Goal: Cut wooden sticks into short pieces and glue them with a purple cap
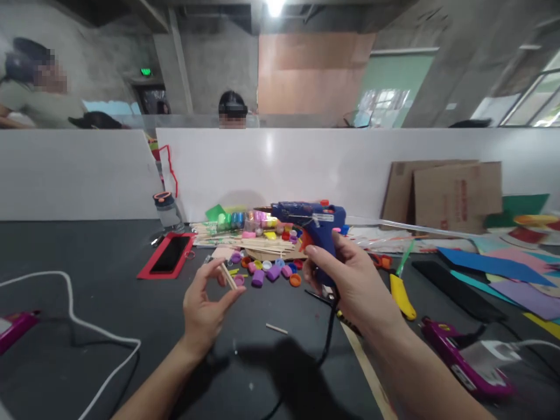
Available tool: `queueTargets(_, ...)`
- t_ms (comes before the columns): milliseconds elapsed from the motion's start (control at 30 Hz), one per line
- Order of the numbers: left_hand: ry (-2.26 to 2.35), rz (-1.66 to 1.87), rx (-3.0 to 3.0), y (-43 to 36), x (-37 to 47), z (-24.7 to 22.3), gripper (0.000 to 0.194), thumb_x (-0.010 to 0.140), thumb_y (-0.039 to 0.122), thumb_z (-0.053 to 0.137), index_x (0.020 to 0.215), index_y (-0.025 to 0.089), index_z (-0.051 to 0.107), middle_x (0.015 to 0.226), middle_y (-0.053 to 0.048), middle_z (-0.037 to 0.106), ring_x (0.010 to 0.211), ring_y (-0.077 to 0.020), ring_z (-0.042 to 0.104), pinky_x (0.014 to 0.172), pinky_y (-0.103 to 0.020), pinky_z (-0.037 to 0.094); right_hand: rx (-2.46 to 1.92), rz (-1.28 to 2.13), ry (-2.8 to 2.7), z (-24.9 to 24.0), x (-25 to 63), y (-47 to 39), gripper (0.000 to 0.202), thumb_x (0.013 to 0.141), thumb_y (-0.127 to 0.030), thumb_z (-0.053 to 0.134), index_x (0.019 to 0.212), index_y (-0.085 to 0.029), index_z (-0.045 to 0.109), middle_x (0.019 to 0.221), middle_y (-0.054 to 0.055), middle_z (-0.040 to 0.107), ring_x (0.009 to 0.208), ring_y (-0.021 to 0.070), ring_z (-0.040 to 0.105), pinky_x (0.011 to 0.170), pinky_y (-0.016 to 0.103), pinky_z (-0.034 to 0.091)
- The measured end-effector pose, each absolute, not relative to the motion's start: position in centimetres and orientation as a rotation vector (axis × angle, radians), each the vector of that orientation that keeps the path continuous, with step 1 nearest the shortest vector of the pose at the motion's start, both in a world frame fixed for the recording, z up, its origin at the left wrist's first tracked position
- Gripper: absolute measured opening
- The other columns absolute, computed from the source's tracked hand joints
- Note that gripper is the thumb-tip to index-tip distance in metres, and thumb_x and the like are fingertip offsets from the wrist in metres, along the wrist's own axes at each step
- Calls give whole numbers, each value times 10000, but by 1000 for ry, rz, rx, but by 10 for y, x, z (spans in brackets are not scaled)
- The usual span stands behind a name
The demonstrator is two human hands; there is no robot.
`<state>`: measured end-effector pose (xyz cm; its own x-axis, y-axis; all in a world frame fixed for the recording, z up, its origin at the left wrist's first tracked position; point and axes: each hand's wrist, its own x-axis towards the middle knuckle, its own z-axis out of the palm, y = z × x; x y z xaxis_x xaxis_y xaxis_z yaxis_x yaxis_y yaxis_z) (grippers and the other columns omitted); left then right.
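My right hand [345, 280] is wrapped round the handle of a blue hot glue gun [326, 233], with its nozzle pointing left and a clear glue stick [394, 223] sticking out of its back. A black cord hangs from the grip. My left hand [205, 309] pinches short wooden sticks [228, 276] between thumb and fingers, held up to the left of and below the nozzle, apart from it. One more short stick [276, 329] lies on the dark table below. Behind the hands are several colourful bottle caps [273, 272] and a bundle of long wooden sticks [262, 244].
A phone [172, 254] lies on red card, beside a water bottle [167, 211]. At right are a yellow utility knife [401, 296], coloured paper [494, 265] and a purple power strip [468, 361]. A white cable [72, 309] crosses the left side. A white partition [280, 169] stands behind, people beyond it.
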<state>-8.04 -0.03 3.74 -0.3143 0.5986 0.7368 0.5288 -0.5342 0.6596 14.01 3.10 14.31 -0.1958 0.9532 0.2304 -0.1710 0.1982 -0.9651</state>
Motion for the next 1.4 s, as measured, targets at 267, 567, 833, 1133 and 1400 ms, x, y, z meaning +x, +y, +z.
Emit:
queueTargets(267,1508,1850,1861,4,-88,9,518,739,307,814,1209,222,611,841,21,547,789,-149,553,805,-313,491,-1033,1248,-1545,67,155,30,213,848,-374,676,884,-167,637,534,-50,552,463,84,439,448,208,335)
queueTargets(567,1521,1642,2060,5,-84,6,561,769,239,798,1282,253,573,942,-24,579,880,-186,536,823,-351,457,-1146,1326,-1431,19,160,25,167,846,-346,716,920,-201,680,610,-19,606,491,99,485,441,203,408)
queueTargets(833,1548,1497,2155,1,-78,6,596,777,168,781,1325,241,559,917,-24,585,912,-203,546,817,-362,467,-1175,1381,-1354,15,163,20,102,832,-355,733,869,-260,743,696,25,726,517,121,609,448,178,510)
queueTargets(1133,1565,1453,2150,1,-76,6,583,772,152,789,1310,210,571,875,-10,575,913,-194,545,847,-374,456,-1005,1421,-1316,17,166,21,277,848,-554,644,1041,-378,736,854,50,769,533,202,680,431,285,556)
queueTargets(1400,1607,1403,2213,1,-76,8,546,783,191,785,1287,196,574,848,-6,574,908,-199,548,852,-377,448,-1197,1509,-1540,12,167,19,540,901,-687,430,837,-231,712,639,55,656,509,175,582,471,286,497)
